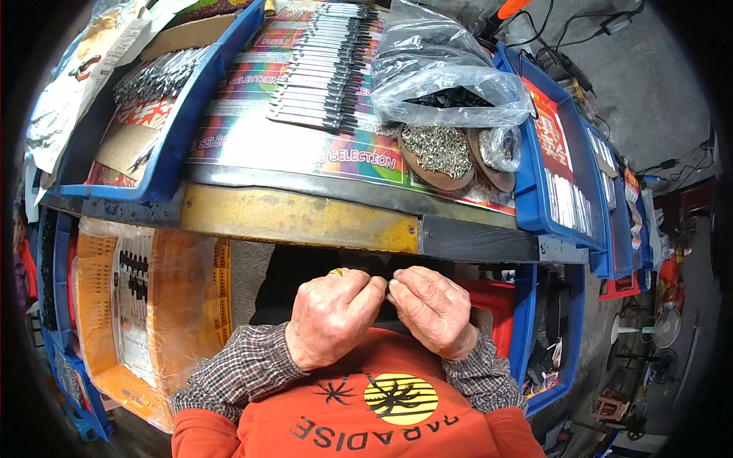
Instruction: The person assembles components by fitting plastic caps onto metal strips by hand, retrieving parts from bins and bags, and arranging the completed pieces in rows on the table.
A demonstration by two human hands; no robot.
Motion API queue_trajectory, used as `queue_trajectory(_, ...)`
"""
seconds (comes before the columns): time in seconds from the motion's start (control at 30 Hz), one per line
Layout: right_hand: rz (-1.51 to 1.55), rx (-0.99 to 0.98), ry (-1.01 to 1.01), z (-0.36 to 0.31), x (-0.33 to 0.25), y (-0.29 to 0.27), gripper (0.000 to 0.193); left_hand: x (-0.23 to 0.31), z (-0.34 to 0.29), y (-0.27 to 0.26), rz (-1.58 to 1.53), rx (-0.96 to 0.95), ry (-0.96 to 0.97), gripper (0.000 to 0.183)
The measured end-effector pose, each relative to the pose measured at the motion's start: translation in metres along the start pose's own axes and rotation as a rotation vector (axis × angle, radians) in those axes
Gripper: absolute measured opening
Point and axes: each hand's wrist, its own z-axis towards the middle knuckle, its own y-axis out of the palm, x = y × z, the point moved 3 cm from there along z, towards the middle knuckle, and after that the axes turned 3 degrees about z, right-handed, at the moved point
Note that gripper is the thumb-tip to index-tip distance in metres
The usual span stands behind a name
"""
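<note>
In front of my chest, just below the table's near edge, my left hand and my right hand come together. Both are closed, with fingertips pinched and nearly touching. A tiny dark bit shows between them, too small to name. The left hand wears a gold-coloured ring. On the table ahead lies a row of slim silver-and-black pen-like pieces. To its right, a brown dish holds a heap of small metal parts. Behind the dish, a clear plastic bag contains black pieces.
A blue tray with thin metal rods stands at the table's left. More blue trays hold white pieces at the right. Below the table are an orange crate on the left and a blue bin on the right. A fan stands farther right.
</note>
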Motion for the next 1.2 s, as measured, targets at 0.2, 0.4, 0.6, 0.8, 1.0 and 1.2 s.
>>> queue_trajectory(0.2, 0.067, 0.017, 0.117, 0.024, 0.019, -0.02, 0.024, -0.002, 0.014, -0.008, -0.005, 0.019, -0.003, 0.022)
queue_trajectory(0.4, -0.249, 0.102, 0.268, 0.046, 0.066, -0.035, 0.023, -0.01, 0.015, -0.012, 0.009, -0.006, -0.058, 0.023)
queue_trajectory(0.6, -0.415, 0.009, 0.305, 0.048, 0.081, -0.027, 0.037, -0.019, 0.012, -0.012, 0.031, -0.011, -0.066, 0.024)
queue_trajectory(0.8, -0.505, -0.064, 0.334, 0.049, 0.086, -0.018, 0.041, -0.024, 0.01, -0.009, 0.009, -0.018, -0.083, 0.024)
queue_trajectory(1.0, -0.461, -0.016, 0.345, 0.047, 0.09, -0.019, 0.035, -0.024, 0.009, -0.005, -0.006, -0.019, -0.092, 0.023)
queue_trajectory(1.2, -0.316, 0.055, 0.369, 0.041, 0.09, -0.02, 0.025, -0.019, 0.003, -0.009, -0.017, -0.026, -0.096, 0.022)
